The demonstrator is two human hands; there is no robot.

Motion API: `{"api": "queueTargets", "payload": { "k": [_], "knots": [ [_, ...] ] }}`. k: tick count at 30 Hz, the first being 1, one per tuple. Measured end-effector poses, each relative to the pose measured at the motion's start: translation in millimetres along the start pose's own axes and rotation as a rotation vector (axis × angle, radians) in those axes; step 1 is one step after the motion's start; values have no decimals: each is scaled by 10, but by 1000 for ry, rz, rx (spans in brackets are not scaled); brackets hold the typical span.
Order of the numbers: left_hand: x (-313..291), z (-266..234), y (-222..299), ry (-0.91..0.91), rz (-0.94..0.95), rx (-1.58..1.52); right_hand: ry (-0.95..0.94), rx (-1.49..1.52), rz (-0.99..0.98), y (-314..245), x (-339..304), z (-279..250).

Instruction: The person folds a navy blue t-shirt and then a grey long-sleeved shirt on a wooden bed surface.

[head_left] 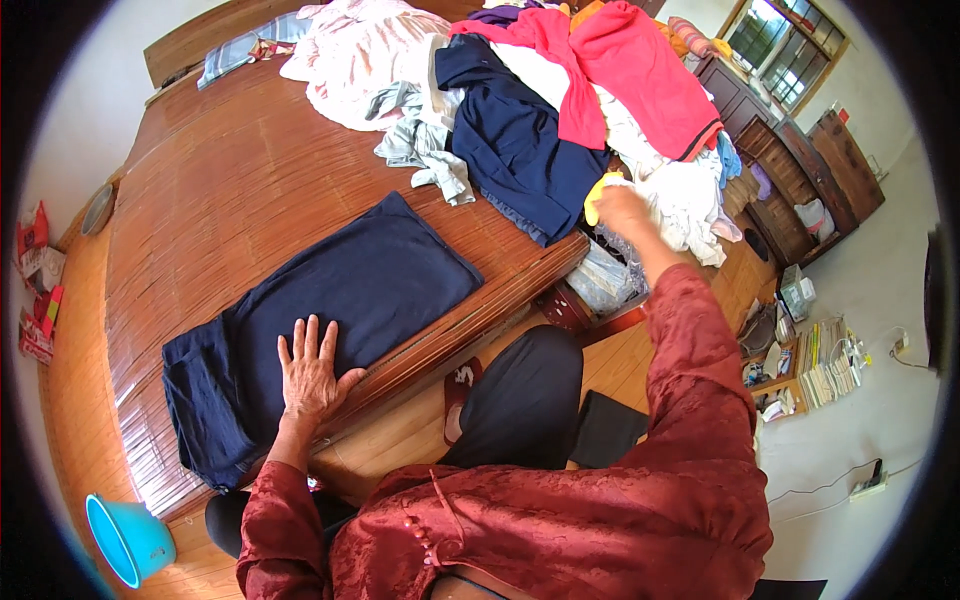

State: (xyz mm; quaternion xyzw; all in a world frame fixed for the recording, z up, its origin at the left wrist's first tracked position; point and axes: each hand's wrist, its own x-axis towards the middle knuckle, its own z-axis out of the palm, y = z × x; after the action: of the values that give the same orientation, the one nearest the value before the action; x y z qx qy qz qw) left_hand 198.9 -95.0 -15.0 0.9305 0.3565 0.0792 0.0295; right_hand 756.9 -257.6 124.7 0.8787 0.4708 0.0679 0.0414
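Dark navy trousers (330, 285) lie folded flat near the front edge of a bed, their left end doubled over in thick folds. On top of them my left hand (310, 372) rests palm down, fingers spread. My right arm stretches out to the bed's right corner. There my right hand (624, 210), slightly blurred, has its fingers curled beside a yellow piece (597, 198) and white clothes (680, 205); what lies within the fingers is hidden. Another navy garment (515, 140) hangs over the bed edge just left of that hand.
A heap holds a red garment (640, 75), a pale pink striped cloth (365, 55) and a grey cloth (420, 145). An open drawer (605, 285) with plastic-wrapped things sticks out beneath the bed corner. A blue bucket (130, 540) stands at lower left, a wooden cabinet (790, 180) at right.
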Motion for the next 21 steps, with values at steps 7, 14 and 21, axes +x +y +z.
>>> {"api": "queueTargets", "payload": {
  "k": [7, 14, 21],
  "knots": [
    [-35, -24, -17, -26, -8, -14, -84, 428, -338, -2158, -488, 496],
    [-35, 12, -42, 6, -2, 1, -79, 314, -401, -2602, -584, 1138],
    [-44, 23, -51, 12, 2, 22, 82, 669, -200, -2411, -452, 984]
  ]
}}
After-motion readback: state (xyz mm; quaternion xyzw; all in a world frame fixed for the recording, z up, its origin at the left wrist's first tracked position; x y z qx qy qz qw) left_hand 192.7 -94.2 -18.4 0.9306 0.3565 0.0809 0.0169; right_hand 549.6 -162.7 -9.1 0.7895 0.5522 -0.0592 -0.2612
